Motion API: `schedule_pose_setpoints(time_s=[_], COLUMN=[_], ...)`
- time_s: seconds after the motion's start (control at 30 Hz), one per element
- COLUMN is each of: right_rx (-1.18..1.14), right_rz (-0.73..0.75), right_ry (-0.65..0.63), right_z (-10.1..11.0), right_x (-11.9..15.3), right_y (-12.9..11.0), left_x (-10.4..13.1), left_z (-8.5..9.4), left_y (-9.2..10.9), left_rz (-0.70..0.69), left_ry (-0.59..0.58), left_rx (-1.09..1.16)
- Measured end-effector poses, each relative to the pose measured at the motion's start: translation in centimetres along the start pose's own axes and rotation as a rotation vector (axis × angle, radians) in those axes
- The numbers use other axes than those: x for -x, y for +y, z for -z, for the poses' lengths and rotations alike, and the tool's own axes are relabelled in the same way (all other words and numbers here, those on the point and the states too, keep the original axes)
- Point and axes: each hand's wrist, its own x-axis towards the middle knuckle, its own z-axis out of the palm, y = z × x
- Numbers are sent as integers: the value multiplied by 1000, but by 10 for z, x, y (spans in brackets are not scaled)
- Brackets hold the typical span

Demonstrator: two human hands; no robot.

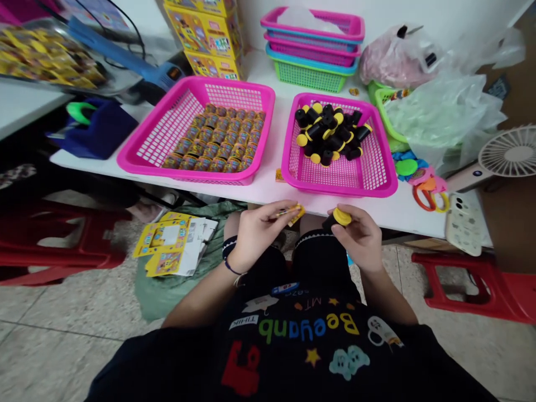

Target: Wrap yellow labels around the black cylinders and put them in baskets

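Observation:
Pinched in the fingers of my left hand [255, 235] is a small yellow printed label [297, 214], just off the table's front edge. My right hand [362, 239] grips a small black cylinder with a yellow cap [341, 216], tilted with the cap toward the upper right. A short gap lies between the two. Beyond my right hand, a pink basket [339, 192] holds a loose heap of similar black cylinders with yellow ends [329, 134]. Farther left, a larger pink basket [153, 139] contains rows of small brown-and-yellow printed pieces [218, 142].
Stacked coloured baskets [310, 75] and yellow boxes [209, 36] stand along the back. A blue tape dispenser [98, 131] sits at left. Scissors [429, 195], a phone [464, 224] and a handheld fan [508, 151] lie at right. Flattened yellow cartons [178, 243] rest below the table.

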Motion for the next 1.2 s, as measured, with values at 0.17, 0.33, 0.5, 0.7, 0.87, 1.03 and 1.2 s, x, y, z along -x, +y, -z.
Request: schedule_pose_setpoints(time_s=[0.17, 0.33, 0.5, 0.7, 0.87, 1.03, 1.2], right_rx=[-67, -11, 19, 20, 132, 285, 413], right_rz=[-22, -101, -118, -110, -81, 86, 458], right_ry=[100, 143, 80, 64, 59, 20, -128], right_z=[-10, -15, -17, -19, -21, -24, -21], right_x=[-6, -8, -7, -5, -7, -8, -9], right_y=[-11, -3, -2, -4, -6, -14, -15], left_x=[9, 15, 17, 17, 19, 20, 16], left_z=[-5, -10, -11, -11, -10, -9, -10], left_y=[-1, 2, 4, -3, -1, 4, 2], left_rz=[-89, -127, -151, -176, -143, -112, 23], left_ry=[-96, -147, -208, -243, -262, -234, -295], left_rx=[-119, -59, -6, 13, 50, 125, 335])
